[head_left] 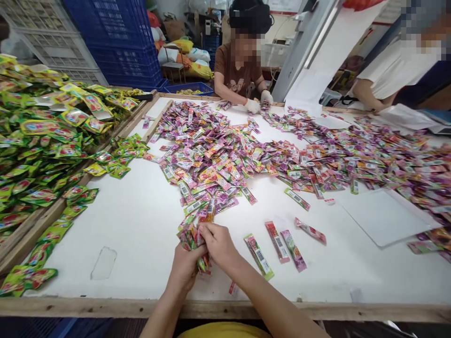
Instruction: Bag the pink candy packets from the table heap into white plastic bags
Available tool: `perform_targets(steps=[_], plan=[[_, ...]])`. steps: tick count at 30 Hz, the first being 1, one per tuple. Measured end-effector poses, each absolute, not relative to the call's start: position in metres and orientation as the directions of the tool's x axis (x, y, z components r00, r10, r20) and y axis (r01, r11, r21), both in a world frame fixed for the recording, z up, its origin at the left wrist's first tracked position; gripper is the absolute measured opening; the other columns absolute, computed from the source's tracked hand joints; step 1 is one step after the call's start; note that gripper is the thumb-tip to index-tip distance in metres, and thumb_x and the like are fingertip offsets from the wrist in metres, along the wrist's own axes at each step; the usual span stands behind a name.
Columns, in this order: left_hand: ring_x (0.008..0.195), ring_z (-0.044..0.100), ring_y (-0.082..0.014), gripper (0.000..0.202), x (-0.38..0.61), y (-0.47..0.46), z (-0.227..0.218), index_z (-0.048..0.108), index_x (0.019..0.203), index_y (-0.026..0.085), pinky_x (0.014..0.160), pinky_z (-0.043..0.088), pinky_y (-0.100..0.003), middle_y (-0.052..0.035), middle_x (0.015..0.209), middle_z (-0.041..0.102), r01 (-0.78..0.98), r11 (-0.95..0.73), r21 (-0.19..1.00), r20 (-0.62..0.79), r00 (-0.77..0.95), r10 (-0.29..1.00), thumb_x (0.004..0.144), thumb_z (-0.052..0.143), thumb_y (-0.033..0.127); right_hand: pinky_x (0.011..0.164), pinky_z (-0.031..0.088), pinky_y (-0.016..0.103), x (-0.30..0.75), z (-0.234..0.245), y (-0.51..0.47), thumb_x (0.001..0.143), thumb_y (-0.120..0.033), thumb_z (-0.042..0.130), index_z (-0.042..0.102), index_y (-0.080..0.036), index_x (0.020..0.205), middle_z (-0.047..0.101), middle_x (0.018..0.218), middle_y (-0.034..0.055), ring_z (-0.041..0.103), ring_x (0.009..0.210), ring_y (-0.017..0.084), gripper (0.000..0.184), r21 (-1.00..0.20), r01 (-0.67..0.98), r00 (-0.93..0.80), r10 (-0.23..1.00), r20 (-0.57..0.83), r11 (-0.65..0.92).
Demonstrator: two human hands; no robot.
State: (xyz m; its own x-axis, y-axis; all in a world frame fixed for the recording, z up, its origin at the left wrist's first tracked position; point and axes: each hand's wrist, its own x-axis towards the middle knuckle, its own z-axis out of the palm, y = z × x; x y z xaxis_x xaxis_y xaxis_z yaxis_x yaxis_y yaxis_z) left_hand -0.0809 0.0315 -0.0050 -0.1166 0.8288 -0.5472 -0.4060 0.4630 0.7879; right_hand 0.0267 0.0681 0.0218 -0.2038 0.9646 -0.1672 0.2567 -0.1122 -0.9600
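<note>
My left hand [185,263] is closed round a bunch of slim candy packets [190,236], held just above the white tabletop. At the top of that bunch, my right hand [216,241] has its fingers pinched on an orange-brown candy packet [207,211]. Right beyond the hands begins a big heap of pink, purple and green packets [218,155]. Several single packets lie to the right of my hands, among them a green one [259,256], a red one [277,241] and a purple one [294,250].
Green candy bags [45,141] are piled at the left behind a wooden rail [24,239]. A white sheet [389,216] lies at the right. Across the table, a co-worker's gloved hands [259,104] handle packets. Another person [384,80] stands far right. Blue crates [116,42] are stacked behind.
</note>
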Motion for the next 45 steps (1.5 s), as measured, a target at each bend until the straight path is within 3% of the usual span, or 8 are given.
perform_targets(steps=[3,10,18,31,35,38,41,45], plan=[[0.070,0.065,-0.0184,0.043,-0.078,0.038,-0.006,0.065,0.089,0.013,0.063,0.052,-0.025,-0.0013,0.075,0.070,-0.450,0.450,0.771,-0.571,-0.178,0.801,0.049,0.077,0.007,0.074,0.045,0.026,0.014,0.015,0.065,0.090,-0.029,0.045,0.066,-0.019,0.090,0.065,0.081,0.0022,0.059,0.077,0.015,0.024,-0.938,0.335,-0.029,0.994,-0.104,-0.088],[0.069,0.064,-0.0139,0.044,-0.094,0.035,-0.008,0.065,0.091,0.017,0.060,0.053,-0.020,0.0005,0.082,0.068,-0.441,0.400,0.804,-0.554,-0.310,0.773,0.051,0.081,0.011,0.092,0.040,0.037,0.022,0.033,0.047,0.092,-0.031,0.042,0.056,-0.026,0.119,0.067,0.109,0.0042,0.052,0.113,0.023,0.030,-0.821,0.549,-0.276,0.961,0.000,0.158],[0.073,0.066,-0.0136,0.054,-0.097,0.038,0.003,0.063,0.103,0.018,0.065,0.055,-0.022,-0.0011,0.092,0.068,-0.437,0.437,0.786,-0.536,-0.129,0.834,0.054,0.086,0.016,0.074,0.045,0.036,0.056,-0.009,0.105,0.084,-0.049,0.055,0.059,-0.012,0.099,0.068,0.096,0.0161,0.064,0.087,0.027,0.040,-0.484,0.843,0.127,0.961,-0.245,-0.235],[0.074,0.069,-0.0246,0.060,-0.052,0.042,0.010,0.063,0.100,0.017,0.057,0.057,-0.028,-0.0035,0.083,0.071,-0.384,0.633,0.672,-0.637,0.136,0.759,0.046,0.089,0.025,0.067,0.044,0.026,0.089,0.034,0.030,0.076,-0.020,0.054,0.060,-0.016,0.081,0.062,0.084,0.0059,0.056,0.079,0.017,0.009,-0.651,0.698,-0.403,0.915,-0.012,0.298],[0.065,0.068,-0.0249,0.044,-0.023,0.043,0.014,0.063,0.086,0.012,0.053,0.057,-0.033,-0.0069,0.071,0.070,-0.305,0.738,0.602,-0.724,0.182,0.666,0.049,0.086,0.019,0.070,0.043,0.024,0.172,0.029,0.022,0.087,-0.024,0.050,0.061,-0.019,0.079,0.063,0.079,0.0020,0.059,0.076,0.014,0.015,-0.753,0.656,0.016,0.999,-0.038,-0.039],[0.067,0.068,-0.0241,0.039,-0.013,0.047,0.010,0.065,0.086,0.013,0.058,0.059,-0.033,-0.0089,0.077,0.072,-0.267,0.791,0.550,-0.780,0.174,0.601,0.052,0.084,0.018,0.072,0.043,0.032,0.245,0.013,0.030,0.087,-0.035,0.051,0.058,-0.016,0.091,0.063,0.094,0.0114,0.059,0.085,0.022,0.021,-0.512,0.676,0.608,0.794,-0.016,-0.529],[0.059,0.065,-0.0197,0.046,-0.004,0.054,-0.003,0.066,0.089,0.019,0.051,0.056,-0.029,-0.0033,0.069,0.070,-0.298,0.743,0.600,-0.717,0.211,0.664,0.047,0.085,0.017,0.073,0.041,0.034,0.286,0.005,0.036,0.082,-0.028,0.056,0.054,-0.014,0.094,0.061,0.101,0.0169,0.058,0.094,0.028,0.019,-0.332,0.688,0.669,0.741,-0.055,-0.645],[0.043,0.056,-0.0180,0.051,0.004,0.062,-0.017,0.066,0.083,0.021,0.041,0.049,-0.030,0.0003,0.052,0.062,-0.306,0.734,0.606,-0.682,0.275,0.677,0.037,0.087,0.016,0.066,0.039,0.027,0.272,0.016,0.035,0.080,-0.008,0.044,0.049,-0.018,0.095,0.065,0.084,0.0060,0.061,0.079,0.019,0.019,-0.455,0.696,0.588,0.804,-0.081,-0.555]])
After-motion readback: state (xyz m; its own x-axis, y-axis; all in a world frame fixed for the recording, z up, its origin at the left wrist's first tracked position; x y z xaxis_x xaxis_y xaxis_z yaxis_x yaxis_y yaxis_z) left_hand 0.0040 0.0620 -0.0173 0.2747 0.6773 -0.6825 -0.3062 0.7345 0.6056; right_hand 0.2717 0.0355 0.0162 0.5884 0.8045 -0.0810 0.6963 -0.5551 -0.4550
